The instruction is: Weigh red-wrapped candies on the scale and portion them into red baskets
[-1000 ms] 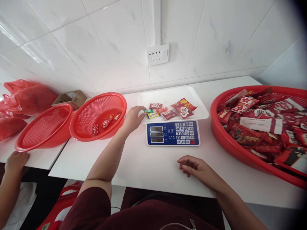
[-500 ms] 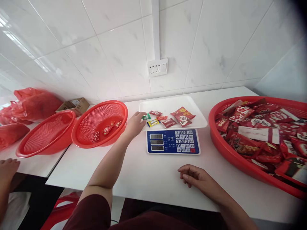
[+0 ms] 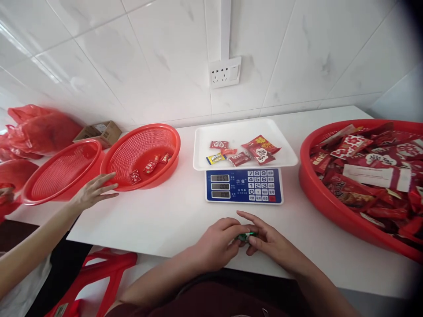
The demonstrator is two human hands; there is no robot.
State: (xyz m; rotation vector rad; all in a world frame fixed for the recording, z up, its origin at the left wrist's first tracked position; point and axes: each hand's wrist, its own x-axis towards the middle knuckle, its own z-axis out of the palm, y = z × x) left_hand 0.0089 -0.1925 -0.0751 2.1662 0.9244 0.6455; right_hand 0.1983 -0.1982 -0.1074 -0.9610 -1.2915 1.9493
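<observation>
Low over the table's front part, my left hand point(image 3: 220, 244) pinches a small green-wrapped candy point(image 3: 245, 237). My right hand point(image 3: 269, 240) meets it from the other side, thumb and fingers on the same candy, index finger stretched out. Part of the wrapper is hidden by the fingers. Just beyond stands a blue and white digital scale point(image 3: 244, 204). On its white tray point(image 3: 206, 132) lie a yellow candy packet point(image 3: 216, 158), a red packet point(image 3: 219, 144) and several other red snack packets.
A large red basket point(image 3: 306, 176) full of red snack packets stands at right. At left are a red basket point(image 3: 142, 132) with a few packets, another red basket point(image 3: 66, 167), a carton point(image 3: 109, 134) and red bags point(image 3: 42, 132). A co-worker's hand point(image 3: 95, 191) reaches in from the left.
My left hand has carried the green candy from the scale's tray back to my right hand, which now touches it. The co-worker's hand has moved in toward the basket. The scale's reading has changed.
</observation>
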